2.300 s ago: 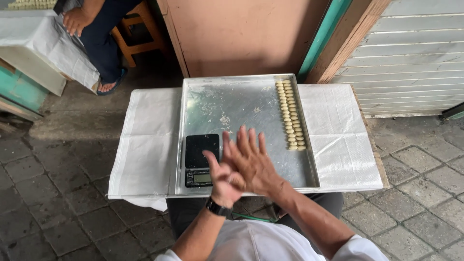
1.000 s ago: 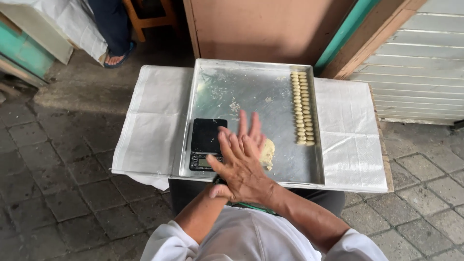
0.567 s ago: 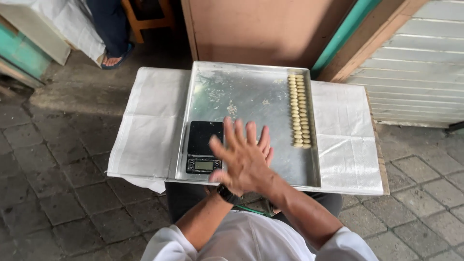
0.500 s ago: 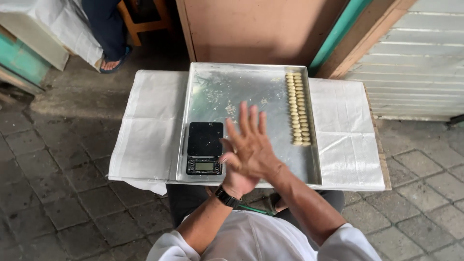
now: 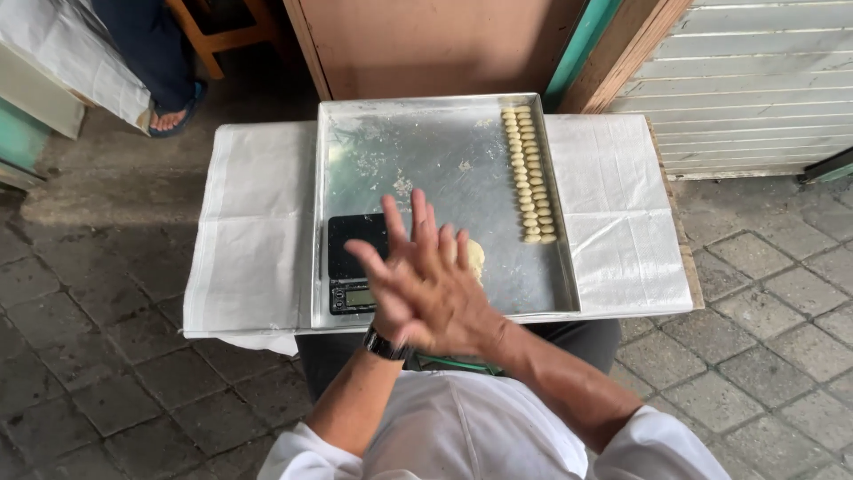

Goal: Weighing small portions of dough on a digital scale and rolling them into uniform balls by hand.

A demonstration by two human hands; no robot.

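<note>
**Palms pressed together over the tray**

Both hands meet above the near edge of a shallow metal tray (image 5: 444, 151). The right hand (image 5: 444, 289) lies on top with its fingers spread and straight, and the left hand (image 5: 391, 293), a dark watch (image 5: 384, 345) on its wrist, sits palm to palm under it. Neither grip is curled around anything; both are flat and open, and whether any dough sits between the palms cannot be told. A pale lump of dough (image 5: 475, 256) shows just past the right fingertips, lying on the tray floor near its front edge.

A small black scale (image 5: 355, 262) rests in the tray's near left corner, just beside the left hand. Along the tray's right side runs a double row of small pale dough pieces (image 5: 529, 178), well apart from the hands. The tray stands on a worktop covered by a white cloth (image 5: 253, 231). At the upper left, another person's sandalled foot (image 5: 173, 111) rests on the floor by a wooden stool (image 5: 227, 31).
</note>
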